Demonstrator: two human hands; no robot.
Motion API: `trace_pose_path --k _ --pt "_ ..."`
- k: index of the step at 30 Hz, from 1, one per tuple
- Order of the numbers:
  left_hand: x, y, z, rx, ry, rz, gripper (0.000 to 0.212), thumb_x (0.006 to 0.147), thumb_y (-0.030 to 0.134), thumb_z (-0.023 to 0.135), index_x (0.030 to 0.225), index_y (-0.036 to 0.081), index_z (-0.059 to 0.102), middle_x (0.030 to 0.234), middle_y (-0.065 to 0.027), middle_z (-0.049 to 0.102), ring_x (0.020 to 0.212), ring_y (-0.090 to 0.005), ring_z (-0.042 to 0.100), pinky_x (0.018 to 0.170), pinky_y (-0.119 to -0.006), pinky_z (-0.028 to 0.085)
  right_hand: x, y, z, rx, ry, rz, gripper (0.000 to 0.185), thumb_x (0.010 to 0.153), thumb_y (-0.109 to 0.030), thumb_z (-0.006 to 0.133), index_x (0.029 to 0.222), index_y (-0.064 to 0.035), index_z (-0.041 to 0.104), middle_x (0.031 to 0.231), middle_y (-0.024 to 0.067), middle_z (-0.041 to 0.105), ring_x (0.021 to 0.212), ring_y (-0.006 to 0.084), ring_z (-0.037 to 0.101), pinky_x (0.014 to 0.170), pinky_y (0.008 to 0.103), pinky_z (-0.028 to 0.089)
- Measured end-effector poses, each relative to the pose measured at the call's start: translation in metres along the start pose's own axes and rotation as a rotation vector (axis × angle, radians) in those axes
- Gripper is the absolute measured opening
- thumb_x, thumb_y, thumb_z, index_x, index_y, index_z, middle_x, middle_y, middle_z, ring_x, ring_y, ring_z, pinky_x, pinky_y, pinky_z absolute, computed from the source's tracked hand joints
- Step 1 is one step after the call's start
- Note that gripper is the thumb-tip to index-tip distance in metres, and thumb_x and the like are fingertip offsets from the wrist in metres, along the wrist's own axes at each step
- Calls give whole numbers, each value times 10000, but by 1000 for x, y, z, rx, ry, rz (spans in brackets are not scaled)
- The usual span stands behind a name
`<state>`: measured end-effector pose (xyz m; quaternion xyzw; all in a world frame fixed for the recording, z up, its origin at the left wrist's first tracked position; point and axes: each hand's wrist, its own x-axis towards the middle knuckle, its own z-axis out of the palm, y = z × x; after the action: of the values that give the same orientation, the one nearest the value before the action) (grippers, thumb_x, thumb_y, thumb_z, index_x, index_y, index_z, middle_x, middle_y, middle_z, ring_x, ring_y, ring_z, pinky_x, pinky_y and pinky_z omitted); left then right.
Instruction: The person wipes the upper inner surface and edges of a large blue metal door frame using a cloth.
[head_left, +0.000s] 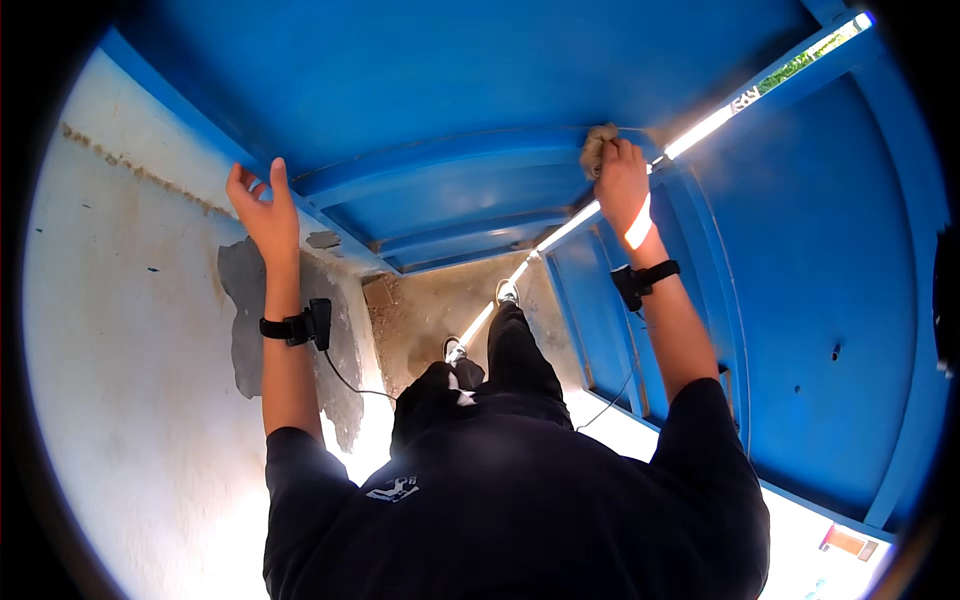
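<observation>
My right hand (624, 180) grips a crumpled beige cloth (598, 150) against the raised horizontal rail of a blue metal door leaf (450, 161), close to the bright vertical gap. My left hand (264, 210) is at the door's left edge, beside the wall, with thumb and fingers apart and nothing in it; whether it touches the door frame, I cannot tell. Each wrist wears a black strap with a small device and a cable.
A second blue door leaf (817, 300) stands at the right, past the sunlit gap. On the left is a pale wall (150, 300) with a grey patch (247, 322) of bared plaster. My feet stand on a brown floor (420, 315) below the door.
</observation>
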<state>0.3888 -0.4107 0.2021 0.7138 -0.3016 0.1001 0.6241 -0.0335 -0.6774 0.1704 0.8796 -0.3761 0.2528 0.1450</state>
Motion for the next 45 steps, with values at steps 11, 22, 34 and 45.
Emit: trace_pose_path --k 11,22,34,45 --pt "20 -29 -2 171 53 122 415 903 103 767 1202 -47 522 1179 -177 596 1017 -247 608 874 -376 529 22 -207 31 491 260 -156 496 860 -92 656 1354 -50 645 1366 209 582 1329 400 533 1105 485 432" --pt "20 -42 -16 337 122 39 446 912 140 773 1252 -22 534 1184 -151 632 1043 -220 641 816 -323 570 20 -17 8 77 98 -254 453 862 -152 641 1313 -119 662 1083 67 590 1016 241 573 867 364 455" --pt "-127 18 89 127 -254 304 314 941 57 735 1181 8 538 1060 -129 515 952 -248 507 864 -380 441 -1 50 1 224 162 301 614 714 111 653 1327 110 608 1042 232 562 947 426 591 798 489 509" --pt "-150 73 192 -302 -982 570 186 809 -29 730 959 65 672 1028 -106 628 890 -314 649 757 -411 540 45 40 -6 122 -367 815 704 858 -149 646 1450 154 416 904 325 725 780 456 747 694 527 608"
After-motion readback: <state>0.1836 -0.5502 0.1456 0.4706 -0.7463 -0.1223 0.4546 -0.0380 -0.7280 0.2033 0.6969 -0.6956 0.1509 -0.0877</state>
